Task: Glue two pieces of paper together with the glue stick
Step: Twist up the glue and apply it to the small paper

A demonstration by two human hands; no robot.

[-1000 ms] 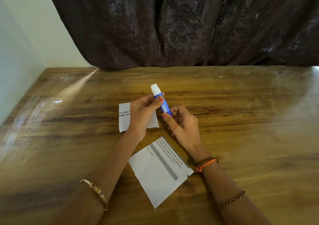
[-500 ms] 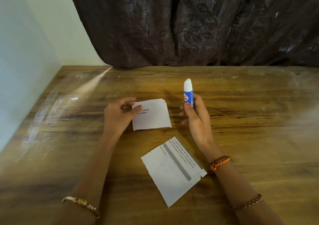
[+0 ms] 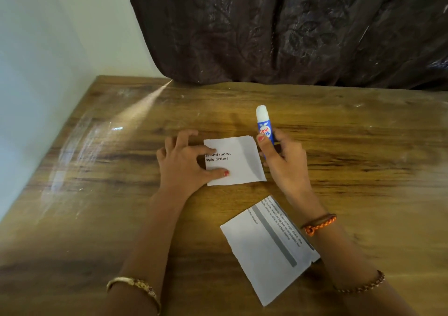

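Right hand (image 3: 283,160) grips the glue stick (image 3: 265,127) round its lower barrel, thumb on the front of the blue label, other fingers curled behind. Stick is uncapped, white glue end up and exposed. Long axis near vertical in view, tilted a touch to the left at the top, so the glue tip points up and away from the person, not at the paper yet.

Left hand (image 3: 184,162) rests on the left side of the small paper piece (image 3: 238,161), thumb and index finger pressing flat on it, remaining fingers spread on the wooden table (image 3: 97,194). Nothing pinched; it just pins the sheet down.

Key relation: small piece lies just to the left of and below the glue stick, its right edge almost under the right thumb. Bare right half of that piece is the free area. Right hand is the nearer one for applying; judged next move is to tip the stick over, tip down and leftward, onto that bare half.

Larger paper piece (image 3: 269,250) lies flat nearer the person, rotated diagonally, long axis running from near-left to far-right, grey stripe and printed lines along its right side. It lies under the right forearm, untouched by either hand. Well apart from the small piece.

Dark curtain (image 3: 291,29) hangs behind the table.
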